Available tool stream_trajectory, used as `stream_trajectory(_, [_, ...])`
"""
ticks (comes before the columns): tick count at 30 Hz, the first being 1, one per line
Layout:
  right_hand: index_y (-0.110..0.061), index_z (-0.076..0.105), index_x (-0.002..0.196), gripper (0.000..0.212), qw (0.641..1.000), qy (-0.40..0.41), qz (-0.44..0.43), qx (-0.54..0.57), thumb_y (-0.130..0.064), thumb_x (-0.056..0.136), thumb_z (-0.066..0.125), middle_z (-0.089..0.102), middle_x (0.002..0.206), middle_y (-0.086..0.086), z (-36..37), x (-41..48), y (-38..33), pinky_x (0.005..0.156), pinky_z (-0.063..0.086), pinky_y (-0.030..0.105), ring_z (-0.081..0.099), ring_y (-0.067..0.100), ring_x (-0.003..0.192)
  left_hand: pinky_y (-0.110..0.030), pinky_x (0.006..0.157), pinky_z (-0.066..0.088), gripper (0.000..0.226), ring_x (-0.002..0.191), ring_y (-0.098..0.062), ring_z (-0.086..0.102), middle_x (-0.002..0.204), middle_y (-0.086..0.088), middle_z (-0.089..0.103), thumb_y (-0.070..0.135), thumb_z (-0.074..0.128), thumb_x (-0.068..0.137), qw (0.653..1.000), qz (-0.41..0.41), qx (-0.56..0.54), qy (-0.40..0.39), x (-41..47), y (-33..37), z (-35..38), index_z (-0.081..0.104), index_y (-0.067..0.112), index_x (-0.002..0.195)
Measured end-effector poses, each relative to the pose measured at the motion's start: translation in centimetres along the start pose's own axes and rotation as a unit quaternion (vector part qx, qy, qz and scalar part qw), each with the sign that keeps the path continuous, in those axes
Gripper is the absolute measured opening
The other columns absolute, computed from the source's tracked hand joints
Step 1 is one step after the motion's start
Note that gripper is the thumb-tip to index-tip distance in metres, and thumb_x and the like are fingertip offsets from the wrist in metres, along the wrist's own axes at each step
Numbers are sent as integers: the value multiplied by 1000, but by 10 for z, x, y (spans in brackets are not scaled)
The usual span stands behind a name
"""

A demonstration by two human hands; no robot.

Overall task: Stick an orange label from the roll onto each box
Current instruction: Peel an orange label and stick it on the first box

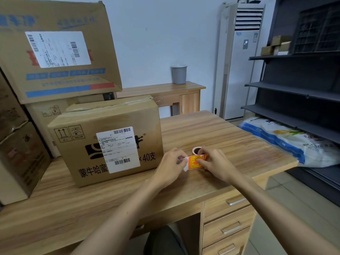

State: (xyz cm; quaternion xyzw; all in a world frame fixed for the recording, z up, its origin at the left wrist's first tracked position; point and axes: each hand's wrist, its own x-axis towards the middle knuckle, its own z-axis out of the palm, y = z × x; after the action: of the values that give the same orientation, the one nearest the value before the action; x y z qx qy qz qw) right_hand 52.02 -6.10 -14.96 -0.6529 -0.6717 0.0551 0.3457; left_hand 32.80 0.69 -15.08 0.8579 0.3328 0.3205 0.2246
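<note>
A small roll of orange labels (197,151) is held just above the wooden desk (230,142), right of the nearest cardboard box (110,142). My right hand (215,164) grips the roll, thumb on an orange label (194,162). My left hand (172,162) pinches the white backing strip at the label's left end. The near box has a white shipping label on its front and no orange label showing. A larger box (58,50) is stacked behind it, upper left.
More cardboard boxes (20,144) stand along the left edge. A grey bin (179,74) sits on a second desk behind. A blue-white sack (287,140) lies on dark shelving (298,89) to the right. Desk drawers (228,227) are below right.
</note>
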Motion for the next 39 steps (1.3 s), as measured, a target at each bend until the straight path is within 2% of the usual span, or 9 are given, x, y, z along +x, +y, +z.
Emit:
stream_trajectory(3, [-18, 64, 99, 18, 1000, 9, 19, -19, -31, 88, 70, 64, 93, -2, 4, 4, -1, 74, 45, 36, 58, 19, 87, -40, 77, 57, 11, 84, -12, 61, 96, 3, 58, 21, 62, 99, 999, -31, -30, -9, -1, -3, -1, 72, 19, 96])
stream_trajectory(5, [-18, 63, 100, 21, 999, 12, 25, -27, -33, 87, 71, 64, 96, -1, 4, 5, -3, 77, 47, 39, 59, 21, 90, -46, 79, 58, 11, 84, -19, 65, 99, 1, 59, 23, 61, 99, 997, -53, -48, -8, -2, -4, -2, 71, 21, 94])
stream_trajectory(7, [-17, 63, 107, 26, 999, 11, 14, -31, -32, 87, 71, 59, 107, -2, 3, 3, -7, 81, 49, 40, 59, 20, 95, -36, 74, 59, 13, 84, -21, 66, 103, -2, 60, 23, 60, 100, 996, -71, -62, -7, -3, -3, -4, 70, 18, 94])
stream_trajectory(9, [-19, 60, 111, 28, 999, 26, -9, -40, -33, 88, 69, 50, 116, -5, 2, -3, -11, 79, 50, 41, 58, 17, 95, -17, 59, 51, 13, 79, -19, 64, 106, -3, 59, 20, 61, 101, 992, -88, -86, -5, -5, -1, -6, 70, 16, 94])
stream_trajectory(12, [-22, 55, 103, 23, 996, 63, -26, -65, -37, 89, 66, 44, 111, -7, 3, -14, -17, 68, 50, 40, 57, 16, 84, -10, 55, 46, 14, 76, -15, 61, 106, -3, 59, 18, 61, 100, 989, -100, -111, -5, -8, -2, -7, 72, 12, 96])
stream_trajectory(16, [-19, 56, 94, 21, 994, 44, -45, -88, -38, 91, 65, 54, 98, -6, 11, -23, -22, 65, 47, 38, 58, 18, 80, -14, 58, 48, 16, 72, -12, 62, 104, -5, 66, 21, 62, 100, 988, -89, -128, -16, -12, -4, -5, 76, 13, 99])
stream_trajectory(19, [-21, 58, 92, 20, 996, 36, -34, -72, -40, 91, 66, 55, 90, -8, 16, -24, -25, 64, 43, 36, 57, 14, 78, -27, 64, 57, 16, 74, -15, 63, 104, -9, 66, 21, 62, 100, 987, -78, -142, -21, -11, -6, -3, 77, 15, 98])
stream_trajectory(25, [-24, 60, 93, 19, 998, 36, -12, -46, -43, 92, 63, 59, 90, -10, 15, -24, -30, 70, 46, 36, 57, 9, 80, -46, 79, 58, 17, 83, -25, 65, 99, -5, 64, 24, 65, 98, 986, -62, -152, -17, -10, -6, -1, 78, 32, 91])
stream_trajectory(39, [-27, 63, 89, 19, 997, 50, 45, -23, -45, 90, 59, 67, 84, -8, 10, -25, -34, 75, 50, 40, 63, 17, 81, -46, 87, 56, 15, 89, -18, 64, 96, 2, 64, 20, 66, 98, 988, -50, -149, -1, -9, -1, 5, 80, 25, 99])
